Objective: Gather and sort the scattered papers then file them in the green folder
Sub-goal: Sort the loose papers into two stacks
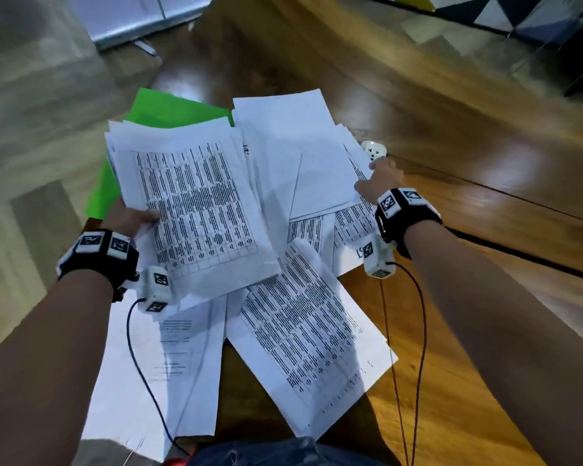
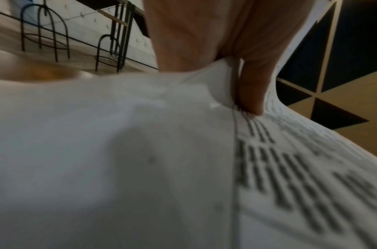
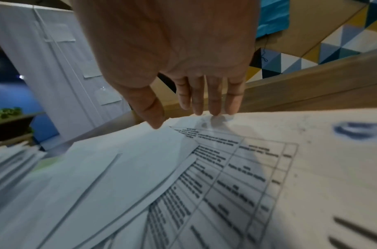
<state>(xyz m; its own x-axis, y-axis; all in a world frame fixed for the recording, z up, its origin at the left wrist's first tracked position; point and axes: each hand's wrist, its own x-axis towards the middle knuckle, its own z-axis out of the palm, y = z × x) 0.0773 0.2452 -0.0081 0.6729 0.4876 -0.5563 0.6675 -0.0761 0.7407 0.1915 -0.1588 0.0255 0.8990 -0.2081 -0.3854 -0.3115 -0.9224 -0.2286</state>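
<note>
The right hand (image 3: 172, 55) reaches forward over the papers (image 3: 140, 176), palm down, fingers (image 3: 214, 101) straight and close together. The fingertips touch the far edge of a printed sheet (image 3: 236, 168) bearing a table of text; the thumb (image 3: 150, 109) tip meets the corner of a blank sheet (image 3: 127, 161) that overlaps it. More sheets fan out at the left, edges stacked. Past the papers runs a wooden ledge (image 3: 311, 89), behind it a wall (image 3: 340, 42) of coloured triangles, and to the left a white panel (image 3: 61, 67).
</note>
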